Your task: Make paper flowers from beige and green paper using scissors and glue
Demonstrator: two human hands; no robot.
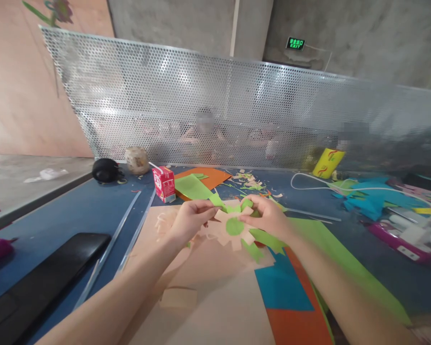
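Between my hands is a flower [234, 227] of felt-like sheet, with pale peach petals around a round green centre and green pieces behind it. My left hand [196, 216] is closed, thumb and forefinger pinching its upper left edge by a green strip. Thumb and fingers of my right hand [266, 216] close on the upper right, at a petal and a curled green piece. Forked green leaf pieces [269, 239] stick out at its lower right. Underneath lies a large peach sheet [215, 306], with a small peach rectangle [178, 297] on it.
Blue [283, 285], orange [298, 326] and green sheets [345, 258] lie at right. A red drink carton [164, 184], scraps [249, 179] and a mesh screen [172, 100] stand beyond. Glue sticks [111, 244] and a black phone-like slab [46, 282] lie left; a magenta glue gun [398, 242] lies right.
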